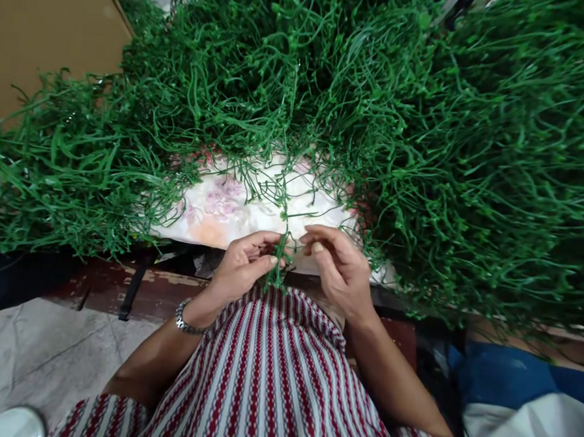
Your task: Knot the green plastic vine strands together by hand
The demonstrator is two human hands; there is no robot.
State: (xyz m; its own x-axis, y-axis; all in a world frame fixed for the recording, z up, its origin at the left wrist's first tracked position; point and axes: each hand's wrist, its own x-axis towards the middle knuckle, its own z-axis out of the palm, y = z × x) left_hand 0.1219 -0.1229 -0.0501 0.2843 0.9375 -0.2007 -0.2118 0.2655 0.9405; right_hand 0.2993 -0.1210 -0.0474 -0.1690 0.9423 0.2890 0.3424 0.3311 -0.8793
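Observation:
My left hand (240,265) pinches a thin green plant-like strand (281,257) between thumb and fingers, in front of my striped shirt. From there the strand runs straight away from me toward the heap of green stems (260,80). A short side stem sticks out to the right from it. Just right of the strand, my right hand (344,273) is closed, with its thumb against the curled fingers. Whatever is between those fingertips, if anything, is too small to make out. Beneath the strand lies a white cloth (214,208) with pink and orange flowers.
Dense green stems spread across the back and both sides, some loose on the cloth. A brown cardboard panel (42,29) stands at the upper left. The worn dark red wooden edge (107,287) runs close to my body. Blue and white fabric (503,386) lies lower right.

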